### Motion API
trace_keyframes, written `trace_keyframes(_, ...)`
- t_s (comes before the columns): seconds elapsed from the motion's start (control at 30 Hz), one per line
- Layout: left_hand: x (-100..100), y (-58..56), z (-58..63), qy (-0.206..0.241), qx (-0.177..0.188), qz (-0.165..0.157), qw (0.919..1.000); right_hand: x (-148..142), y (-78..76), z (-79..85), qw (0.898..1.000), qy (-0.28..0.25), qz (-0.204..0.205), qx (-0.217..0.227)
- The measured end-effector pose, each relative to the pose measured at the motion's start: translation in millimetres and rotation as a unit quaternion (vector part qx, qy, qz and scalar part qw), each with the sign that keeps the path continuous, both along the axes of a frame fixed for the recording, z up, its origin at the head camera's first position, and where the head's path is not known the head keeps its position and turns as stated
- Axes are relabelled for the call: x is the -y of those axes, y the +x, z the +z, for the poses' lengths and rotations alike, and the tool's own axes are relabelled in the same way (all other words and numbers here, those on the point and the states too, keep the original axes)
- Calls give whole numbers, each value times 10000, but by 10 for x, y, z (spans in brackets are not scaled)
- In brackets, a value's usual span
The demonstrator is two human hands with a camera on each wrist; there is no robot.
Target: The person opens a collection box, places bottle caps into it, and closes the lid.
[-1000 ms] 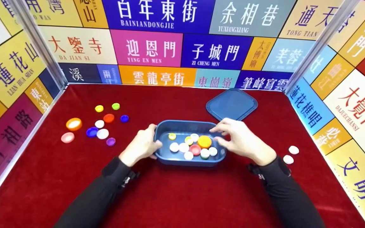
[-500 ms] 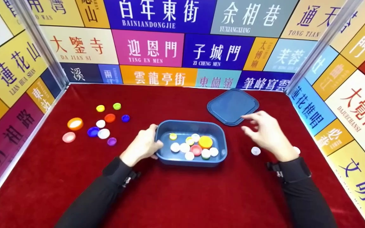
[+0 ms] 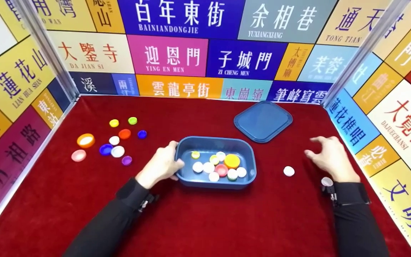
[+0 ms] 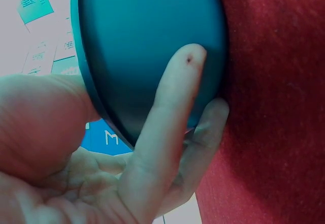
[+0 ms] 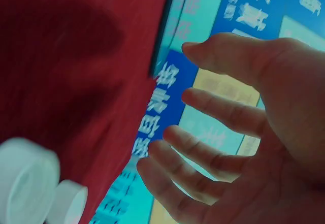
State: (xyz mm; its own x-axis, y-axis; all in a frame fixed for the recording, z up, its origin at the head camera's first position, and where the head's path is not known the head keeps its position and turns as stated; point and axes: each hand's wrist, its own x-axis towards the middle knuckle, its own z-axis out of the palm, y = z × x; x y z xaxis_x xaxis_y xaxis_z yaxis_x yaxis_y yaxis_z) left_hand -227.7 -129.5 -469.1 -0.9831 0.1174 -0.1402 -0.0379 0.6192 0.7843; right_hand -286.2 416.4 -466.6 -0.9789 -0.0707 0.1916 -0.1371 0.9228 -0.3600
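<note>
My left hand grips the left end of a dark blue rectangular box. In the left wrist view, its fingers lie against the outside wall while the thumb is at the rim. Inside the box sit several bottle caps, among them a yellow-orange cap, a pink cap and several white ones. Over the right side of the table, my right hand is spread loosely and holds nothing. One white cap shows beside the right wrist. Another white cap lies between that hand and the box.
A blue lid lies flat behind the box, to the right. Several caps are scattered at the left, including an orange cap, a blue cap and a purple cap. Printed wall panels enclose the red cloth-covered table.
My right hand has moved from the box's right end away to the right, uncovering a white cap on the cloth. My left hand and the box stay put.
</note>
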Motion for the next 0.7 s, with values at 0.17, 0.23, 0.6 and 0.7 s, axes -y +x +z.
trace_keyframes(0.17, -1, -7, -12, -43, -12, -2, 10000, -231, 8, -70, 9997, 42, -204, 113)
trace_keyframes(0.23, -6, -12, -15, -35, -1, -3, 10000, -310, 12, -93, 9992, 106, -326, 192)
trace_keyframes(0.6, -4, -4, -4, -5, -14, 30, 10000, -482, 79, -92, 9920, 339, -887, 835)
trace_keyframes(0.7, -6, -3, -9, 4, -19, 22, 10000, -485, 106, -60, 9910, 333, -937, 892)
